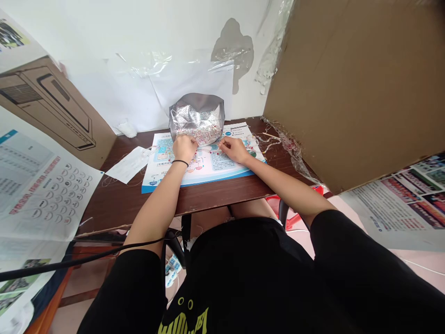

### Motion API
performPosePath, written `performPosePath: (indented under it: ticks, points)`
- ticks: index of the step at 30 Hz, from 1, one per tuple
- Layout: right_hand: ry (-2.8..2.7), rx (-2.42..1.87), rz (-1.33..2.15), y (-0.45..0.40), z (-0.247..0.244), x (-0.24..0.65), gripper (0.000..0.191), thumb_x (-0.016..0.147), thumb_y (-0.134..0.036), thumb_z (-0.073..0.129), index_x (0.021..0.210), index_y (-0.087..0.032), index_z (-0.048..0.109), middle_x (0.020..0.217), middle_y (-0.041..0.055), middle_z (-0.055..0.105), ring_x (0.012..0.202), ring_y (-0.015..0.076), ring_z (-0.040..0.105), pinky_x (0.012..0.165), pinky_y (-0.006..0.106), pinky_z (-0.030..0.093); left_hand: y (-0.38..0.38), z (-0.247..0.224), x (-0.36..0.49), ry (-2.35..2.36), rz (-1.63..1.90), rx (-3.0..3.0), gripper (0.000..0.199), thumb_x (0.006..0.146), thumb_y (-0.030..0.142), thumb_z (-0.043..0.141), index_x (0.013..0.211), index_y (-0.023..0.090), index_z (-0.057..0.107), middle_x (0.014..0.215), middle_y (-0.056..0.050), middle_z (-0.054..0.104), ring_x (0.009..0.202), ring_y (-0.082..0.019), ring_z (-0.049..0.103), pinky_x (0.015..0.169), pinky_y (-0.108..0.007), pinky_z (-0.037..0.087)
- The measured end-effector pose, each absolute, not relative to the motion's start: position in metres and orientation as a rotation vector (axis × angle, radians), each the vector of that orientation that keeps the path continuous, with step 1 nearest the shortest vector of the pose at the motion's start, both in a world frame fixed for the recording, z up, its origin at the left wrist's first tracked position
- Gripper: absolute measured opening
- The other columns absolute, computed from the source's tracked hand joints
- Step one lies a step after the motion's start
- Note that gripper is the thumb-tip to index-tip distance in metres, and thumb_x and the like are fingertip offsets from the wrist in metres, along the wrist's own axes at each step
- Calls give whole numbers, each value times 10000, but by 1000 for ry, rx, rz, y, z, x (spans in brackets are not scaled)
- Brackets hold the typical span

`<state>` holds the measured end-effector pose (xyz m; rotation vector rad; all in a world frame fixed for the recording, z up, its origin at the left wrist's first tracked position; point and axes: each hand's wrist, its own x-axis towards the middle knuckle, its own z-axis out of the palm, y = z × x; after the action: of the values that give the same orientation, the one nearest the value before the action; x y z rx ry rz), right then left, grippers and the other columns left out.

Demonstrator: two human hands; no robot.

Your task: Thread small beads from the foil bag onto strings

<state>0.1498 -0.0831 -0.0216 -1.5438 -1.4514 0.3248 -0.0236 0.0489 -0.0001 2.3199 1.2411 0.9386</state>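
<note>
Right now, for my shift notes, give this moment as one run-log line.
left hand: at silver foil bag of pale beads | right hand: on printed leaflet | surface: wooden desk

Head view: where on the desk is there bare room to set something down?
Bare desk runs along the front edge, below the leaflet. Another patch lies right of the leaflet, below the tangled strands. It's crowded at the back center, where the foil bag, left hand and right hand sit over the leaflet.
</note>
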Motion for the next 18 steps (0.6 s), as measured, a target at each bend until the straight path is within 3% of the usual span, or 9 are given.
performPosePath:
  ticks: [5,10,12,15,18]
  points:
    - [-1461,-1549,341,-84,-21,150,166,905,-331,556,791,-213,580,650,-20,643,619,149,539,668,285,399,54,0,-27,1211,918,2125,239,727,97,687,546,211,580,688,-74,549,951,-266,603,871,-350,487]
    - [-1456,-1570,303,-85,-18,150,164,908,-322,541,780,-220,558,674,-10,638,647,154,543,677,284,401,36,14,-24,1102,1184,1989,157,875,161,628,726,206,604,936,-82,640,1058,-230,598,953,-329,474]
    - [-1437,-1598,277,-85,-17,149,162,902,-325,549,775,-224,545,672,-11,630,641,153,531,678,284,396,20,18,-16,1002,1190,1838,123,919,138,576,822,201,617,874,-53,648,903,-179,618,887,-316,491]
    - [-1418,-1621,270,-85,-15,148,143,889,-308,553,775,-224,531,686,-8,637,638,150,526,687,287,397,-4,16,-3,843,899,1512,161,934,72,527,848,171,620,780,-24,649,664,-108,575,706,-272,482]
    - [-1407,-1606,252,-86,-14,149,116,877,-289,541,780,-227,528,710,-4,647,642,148,518,682,284,400,-17,10,4,736,744,1294,165,921,32,549,833,137,642,733,-15,659,618,-72,571,676,-236,473]
